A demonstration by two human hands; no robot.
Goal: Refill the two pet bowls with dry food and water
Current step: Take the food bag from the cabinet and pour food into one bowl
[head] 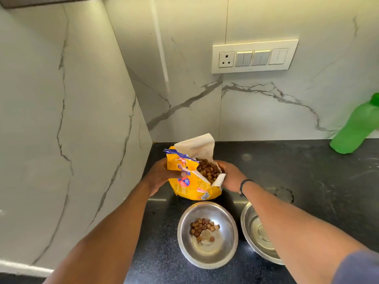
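Note:
An open yellow food bag stands on the black counter, brown kibble showing in its torn mouth. My left hand grips the bag's left side and my right hand holds its right edge. In front of the bag sits a steel bowl with a small heap of kibble at its bottom. A second steel bowl is to its right, partly hidden under my right forearm; it looks empty.
A green plastic bottle stands at the far right against the marble wall. A switch panel is on the back wall. A marble side wall closes off the left. The black counter stretches to the right.

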